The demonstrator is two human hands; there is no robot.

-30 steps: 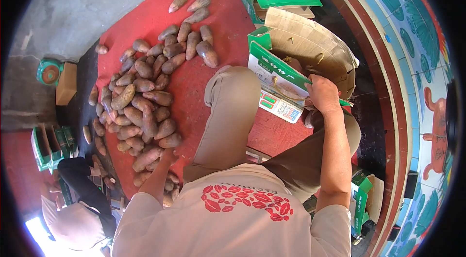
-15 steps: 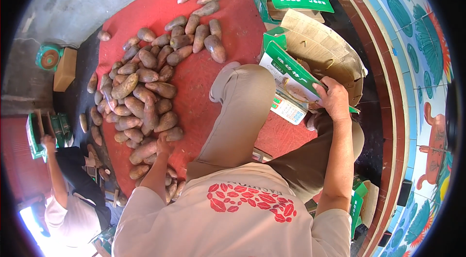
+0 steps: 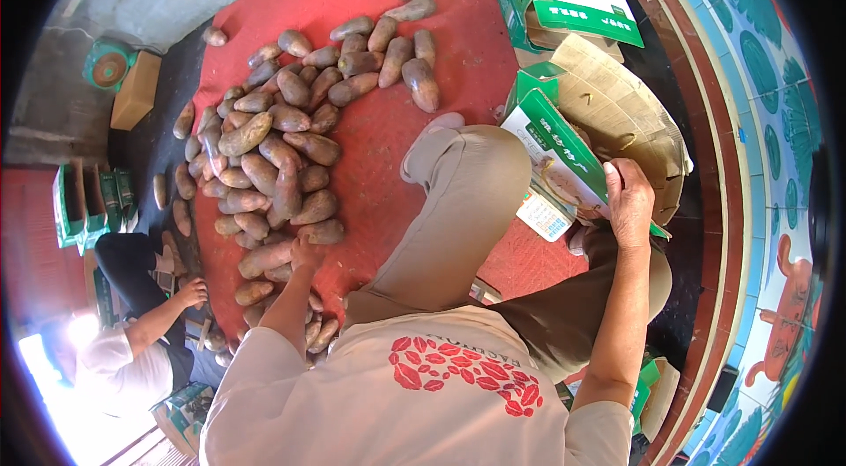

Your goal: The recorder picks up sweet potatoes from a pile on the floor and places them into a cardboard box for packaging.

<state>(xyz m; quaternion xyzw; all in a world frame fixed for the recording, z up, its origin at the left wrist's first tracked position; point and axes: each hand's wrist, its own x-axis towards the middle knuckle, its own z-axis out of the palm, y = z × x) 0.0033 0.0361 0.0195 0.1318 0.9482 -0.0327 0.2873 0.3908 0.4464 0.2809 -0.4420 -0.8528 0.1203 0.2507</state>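
Observation:
At the box's green-and-white flap (image 3: 564,144), my right hand (image 3: 629,202) has its fingers closed over the upper edge. The flap belongs to an open cardboard carton (image 3: 648,114) with brown inner walls, beside my right leg; an end of something brownish shows behind the flap. My left hand (image 3: 306,256) is low at the near right side of a large pile of thick brown tubers (image 3: 258,173), against one tuber (image 3: 323,232). Its fingers are mostly hidden, so their grip on that tuber is unclear.
A red mat (image 3: 379,175) lies under the tubers. Another green-and-white carton (image 3: 582,12) stands beyond the open one. A tiled wall (image 3: 762,140) curves along the right. At lower left a co-worker (image 3: 132,351) sits by green boxes (image 3: 70,202); a brown box (image 3: 137,92) stands farther back.
The view has shifted, so the pile and cartons appear farther right. The co-worker's arm has come away from the green boxes toward the tubers. Both my hands stay where they were.

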